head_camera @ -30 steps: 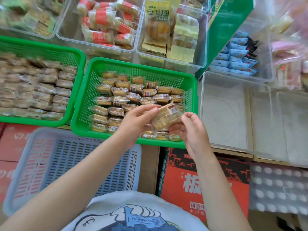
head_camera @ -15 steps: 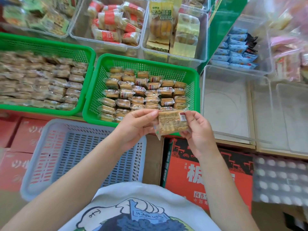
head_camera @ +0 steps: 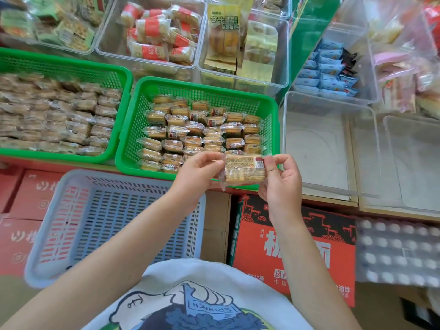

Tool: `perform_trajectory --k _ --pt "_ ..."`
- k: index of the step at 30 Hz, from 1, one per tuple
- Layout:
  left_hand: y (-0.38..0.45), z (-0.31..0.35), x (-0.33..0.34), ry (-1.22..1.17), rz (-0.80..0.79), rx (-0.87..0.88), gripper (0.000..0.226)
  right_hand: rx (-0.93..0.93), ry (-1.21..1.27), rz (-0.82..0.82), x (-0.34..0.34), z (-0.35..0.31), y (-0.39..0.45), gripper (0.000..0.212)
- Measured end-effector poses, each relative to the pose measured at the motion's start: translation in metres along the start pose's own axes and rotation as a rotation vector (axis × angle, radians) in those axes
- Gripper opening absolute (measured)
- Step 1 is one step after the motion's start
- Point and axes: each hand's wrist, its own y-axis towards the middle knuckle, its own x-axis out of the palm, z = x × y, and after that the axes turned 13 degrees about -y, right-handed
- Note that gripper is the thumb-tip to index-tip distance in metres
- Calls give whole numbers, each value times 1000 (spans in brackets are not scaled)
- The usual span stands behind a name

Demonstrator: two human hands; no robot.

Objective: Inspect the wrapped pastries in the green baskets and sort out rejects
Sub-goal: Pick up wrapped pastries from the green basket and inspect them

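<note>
A clear-wrapped pastry [head_camera: 244, 169] with a printed label and barcode facing me is held level in front of the near rim of the right green basket [head_camera: 214, 88]. My left hand [head_camera: 198, 173] pinches its left end and my right hand [head_camera: 281, 179] pinches its right end. Rows of the same wrapped pastries [head_camera: 197, 129] fill that basket. The left green basket [head_camera: 71, 65] holds several more wrapped pastries [head_camera: 59, 115].
An empty grey-blue slotted basket [head_camera: 114, 222] sits below the green ones on red cartons [head_camera: 292, 246]. An empty clear bin [head_camera: 319, 144] stands right of the right basket. Clear bins of other snacks [head_camera: 157, 32] line the back.
Both hands have turned the pastry from tilted to level, with its label side toward me, and brought it nearer the basket's front rim. The camera view shifted slightly.
</note>
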Motion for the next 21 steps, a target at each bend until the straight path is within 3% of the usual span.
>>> perform_trajectory --k 4,13,18,21 --pt "-3 0 -5 -82 -170 -160 33 -16 12 72 -4 1 4 21" --pt "11 -6 -14 -12 -234 -220 27 44 128 -10 -8 5 17 16" --pt "27 -3 -21 50 -222 -130 27 234 104 -299 -14 16 29 62" --pt "41 -6 -19 175 -163 -95 23 257 -10 -339 -13 22 37 51"
